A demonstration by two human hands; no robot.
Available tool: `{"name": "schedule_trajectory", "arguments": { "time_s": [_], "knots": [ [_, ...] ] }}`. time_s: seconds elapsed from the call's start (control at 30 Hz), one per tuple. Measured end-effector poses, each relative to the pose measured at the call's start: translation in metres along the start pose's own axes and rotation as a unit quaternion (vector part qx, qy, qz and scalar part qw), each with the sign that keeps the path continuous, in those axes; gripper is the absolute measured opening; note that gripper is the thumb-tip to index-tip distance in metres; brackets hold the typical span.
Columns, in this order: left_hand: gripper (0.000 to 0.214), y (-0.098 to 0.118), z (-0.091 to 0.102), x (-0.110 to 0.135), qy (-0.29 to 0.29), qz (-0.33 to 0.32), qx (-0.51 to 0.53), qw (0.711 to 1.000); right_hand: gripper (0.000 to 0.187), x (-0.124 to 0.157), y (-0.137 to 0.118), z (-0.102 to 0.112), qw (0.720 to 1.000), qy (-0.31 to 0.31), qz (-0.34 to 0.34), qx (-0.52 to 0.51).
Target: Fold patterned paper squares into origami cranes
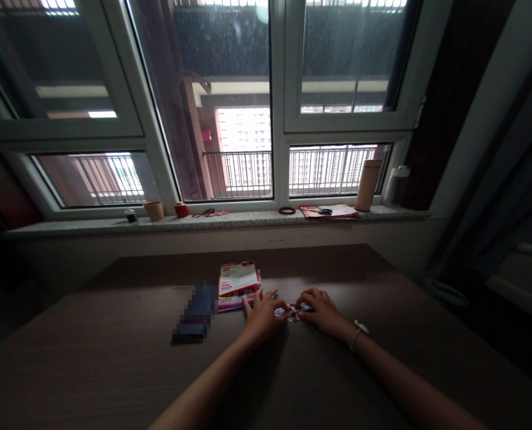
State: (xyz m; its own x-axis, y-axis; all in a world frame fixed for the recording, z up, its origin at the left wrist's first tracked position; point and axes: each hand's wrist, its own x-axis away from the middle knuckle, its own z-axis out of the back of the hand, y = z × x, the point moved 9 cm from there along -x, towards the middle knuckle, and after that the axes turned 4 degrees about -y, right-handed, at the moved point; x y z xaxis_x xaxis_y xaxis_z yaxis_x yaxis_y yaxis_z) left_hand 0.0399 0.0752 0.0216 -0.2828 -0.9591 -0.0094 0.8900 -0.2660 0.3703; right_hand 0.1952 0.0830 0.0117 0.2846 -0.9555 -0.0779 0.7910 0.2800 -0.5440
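A small piece of colourful printed paper (294, 318) lies on the dark table in front of me, partly covered by my fingers; its exact shape is too small to make out. From the left, my left hand (264, 314) pinches its edge between thumb and forefinger, while the other fingers reach towards a stack of printed leaflets (239, 279). My right hand (322, 311), with a pale band at the wrist, has its fingertips closed on the right side of the same paper.
Left of the leaflets lies a dark, pixelated flat object (196, 313). Along the stone windowsill (248, 220) stand a paper cup (154, 211), a red spool-like item (181, 209), a dark ring (287, 211), scissors (325, 211) on papers, and a tall tan bottle (368, 185).
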Motion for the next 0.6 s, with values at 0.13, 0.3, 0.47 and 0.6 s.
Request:
{"name": "schedule_trajectory", "arguments": {
  "time_s": [0.13, 0.3, 0.47, 0.6],
  "knots": [
    [0.021, -0.002, -0.001, 0.0, -0.009, 0.001, 0.004, 1.0, 0.023, -0.001, 0.002, 0.0, 1.0, -0.002, 0.005, -0.004],
    [0.021, -0.007, -0.002, -0.002, -0.029, 0.006, 0.028, 0.999, 0.022, -0.002, 0.005, -0.001, 1.0, -0.006, -0.003, -0.03],
    [0.023, -0.01, -0.004, -0.003, -0.043, 0.007, 0.025, 0.999, 0.025, -0.005, 0.008, -0.002, 0.999, -0.008, -0.01, -0.038],
    [0.024, -0.011, -0.004, -0.003, -0.054, 0.003, 0.027, 0.998, 0.027, -0.006, 0.012, -0.005, 0.999, -0.017, -0.013, -0.036]
  ]
}}
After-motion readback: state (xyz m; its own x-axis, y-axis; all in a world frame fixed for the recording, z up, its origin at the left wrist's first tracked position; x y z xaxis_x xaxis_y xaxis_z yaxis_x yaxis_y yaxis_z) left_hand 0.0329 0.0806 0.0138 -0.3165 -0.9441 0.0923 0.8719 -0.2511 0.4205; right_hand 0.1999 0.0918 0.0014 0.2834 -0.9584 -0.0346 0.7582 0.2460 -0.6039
